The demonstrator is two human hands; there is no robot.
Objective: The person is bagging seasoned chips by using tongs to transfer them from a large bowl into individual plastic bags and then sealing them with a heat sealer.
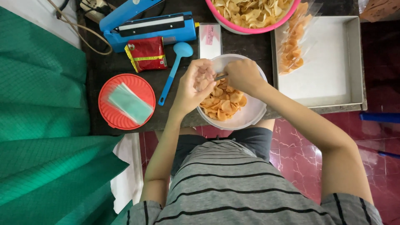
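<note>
Hands meet over a white bowl [250, 118] of orange chips [223, 104] at the edge of a dark table [183, 121]. The left hand [193, 85] cups a small clear bag [205, 77], fingers curled around it; the right hand [243, 76] pinches a thin metal utensil [221, 76]. Alongside lie a blue spoon [175, 68], a red lid [126, 101], a blue heat sealer [150, 26] and a filled bag [293, 41] on a metal tray [354, 58].

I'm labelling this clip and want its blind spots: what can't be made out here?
Head view:
- Thin tool in the right hand: fingers cover most of it.
- Clear bag in the left hand: contents blurred.
- Pink bowl of chips: cut off by the top edge.
</note>
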